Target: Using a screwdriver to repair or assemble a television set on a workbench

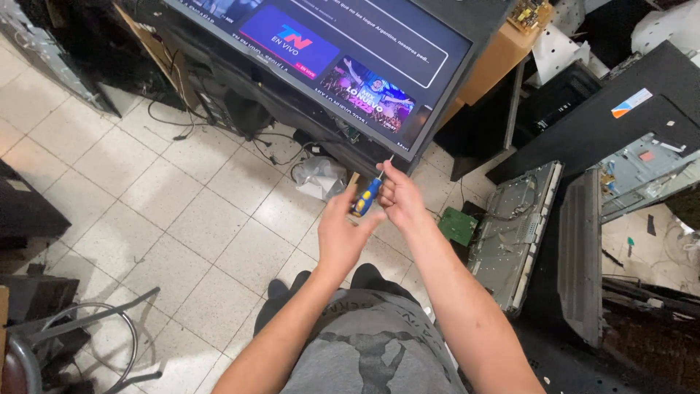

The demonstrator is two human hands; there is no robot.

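Standing right beside this, and from the head view looking down: both hands are up in front of the lit flat-screen TV (328, 58), which leans on the bench at the far side of the room. The right hand (399, 195) is curled around a blue-and-yellow screwdriver (368, 195), its thin shaft pointing up toward the TV's bottom edge. The left hand (339, 232) has its fingers loosely bent and touches the handle from the near side, so it looks like both grip the same tool, though I can't tell how firmly the left one does. My read is the tool is just being settled in the grip, tip not yet on any screw. Next bit would need the tip lined up carefully. On the right, a stripped metal panel chassis (514, 233) leans with a green circuit board (458, 225) beside it; a crumpled plastic bag (319, 177) lies on the tiled floor (109, 168).
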